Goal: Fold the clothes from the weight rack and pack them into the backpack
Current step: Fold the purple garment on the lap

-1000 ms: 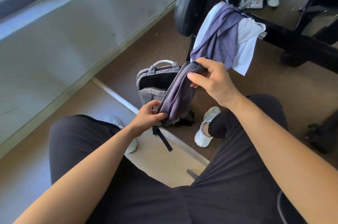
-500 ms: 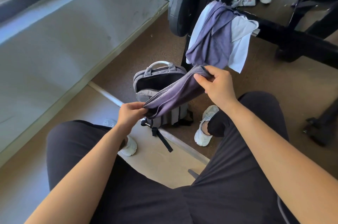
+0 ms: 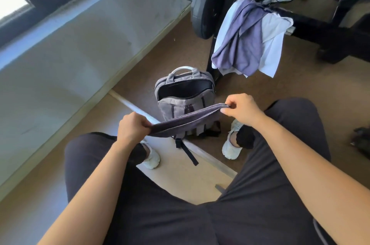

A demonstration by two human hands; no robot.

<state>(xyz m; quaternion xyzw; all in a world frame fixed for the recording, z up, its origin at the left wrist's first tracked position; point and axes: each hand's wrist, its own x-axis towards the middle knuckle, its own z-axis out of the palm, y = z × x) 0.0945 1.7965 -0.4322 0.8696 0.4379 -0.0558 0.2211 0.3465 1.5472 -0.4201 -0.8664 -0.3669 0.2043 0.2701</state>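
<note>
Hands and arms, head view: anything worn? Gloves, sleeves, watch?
Left hand and right hand: no gloves, rings or watch visible. Left forearm and right forearm are uncovered up to the frame edge, so no sleeve shows. No markings that I can see. Legs are in black trousers.

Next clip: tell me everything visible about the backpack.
The backpack is grey fabric with a pale top handle. It stands upright on the brown floor beside the rack's post, main compartment unzipped and gaping, dark inside. A black strap trails from its base. The folded purple garment, held in front, hides part of its face.
</note>
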